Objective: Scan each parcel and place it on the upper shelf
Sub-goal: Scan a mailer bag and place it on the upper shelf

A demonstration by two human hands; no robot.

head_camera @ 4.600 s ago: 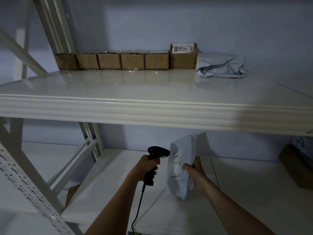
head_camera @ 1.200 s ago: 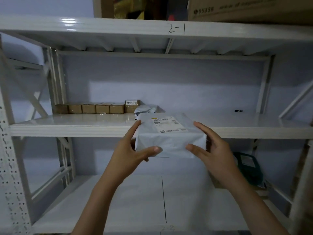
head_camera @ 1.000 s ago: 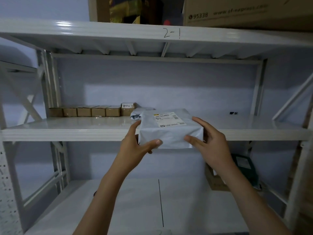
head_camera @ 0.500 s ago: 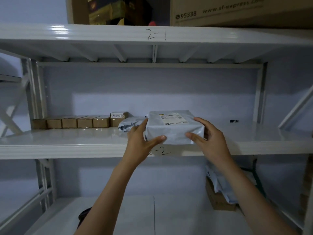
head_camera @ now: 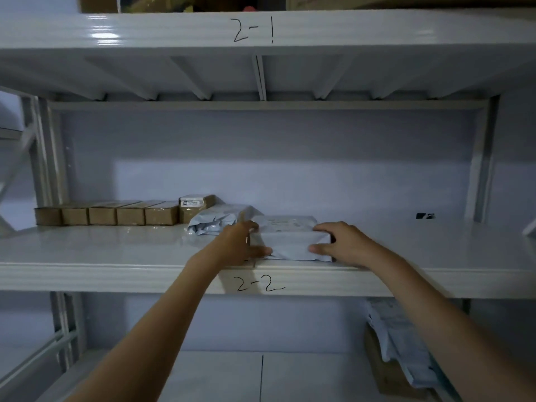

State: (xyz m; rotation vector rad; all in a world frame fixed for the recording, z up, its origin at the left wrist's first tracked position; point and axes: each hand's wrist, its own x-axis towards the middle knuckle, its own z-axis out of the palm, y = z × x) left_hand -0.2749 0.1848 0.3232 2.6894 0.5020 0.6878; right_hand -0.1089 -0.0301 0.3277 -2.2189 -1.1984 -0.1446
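Placement step. Grey parcel (head_camera: 290, 239) rests at frame centre on the front of the upper shelf (head_camera: 116, 274) marked 2-2, just right of a crumpled mailer (head_camera: 217, 223). Left hand (head_camera: 237, 245) and right hand (head_camera: 339, 245) grip its ends, fingers curled round. Next, probably: let go, withdraw, fetch another parcel.
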